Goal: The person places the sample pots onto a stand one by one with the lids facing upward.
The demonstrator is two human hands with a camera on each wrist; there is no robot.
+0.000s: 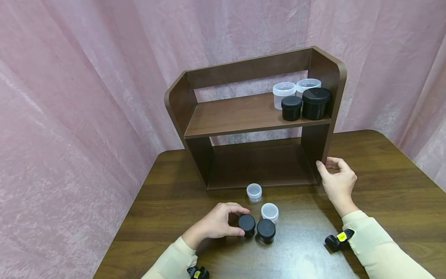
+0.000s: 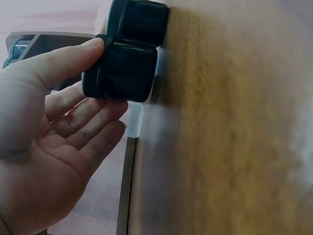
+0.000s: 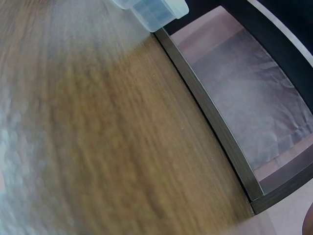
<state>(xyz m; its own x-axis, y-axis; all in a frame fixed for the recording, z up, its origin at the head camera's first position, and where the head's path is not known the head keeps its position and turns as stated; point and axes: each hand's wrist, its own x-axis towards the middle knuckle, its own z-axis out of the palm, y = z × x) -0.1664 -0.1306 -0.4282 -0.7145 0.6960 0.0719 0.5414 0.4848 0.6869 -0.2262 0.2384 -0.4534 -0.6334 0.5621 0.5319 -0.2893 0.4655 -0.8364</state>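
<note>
Left hand point(image 1: 218, 221) pinches a black jar point(image 1: 246, 224) between thumb and forefinger, the other fingers loosely extended. That jar stands upright on the surface point(image 1: 167, 217), just beside a second black jar point(image 1: 266, 231); a clear jar point(image 1: 270, 212) sits behind the latter, and another clear jar point(image 1: 254, 193) nearer the shelf unit point(image 1: 223, 116). Right hand point(image 1: 337, 185) grips the foot of the unit's right side panel, seemingly steadying it. Two clear and two black jars point(image 1: 315, 104) already occupy the upper shelf's right end. Probably this is the pick-up step; the next move likely calls for a firm pinch and a lift clear of the neighbour.
</note>
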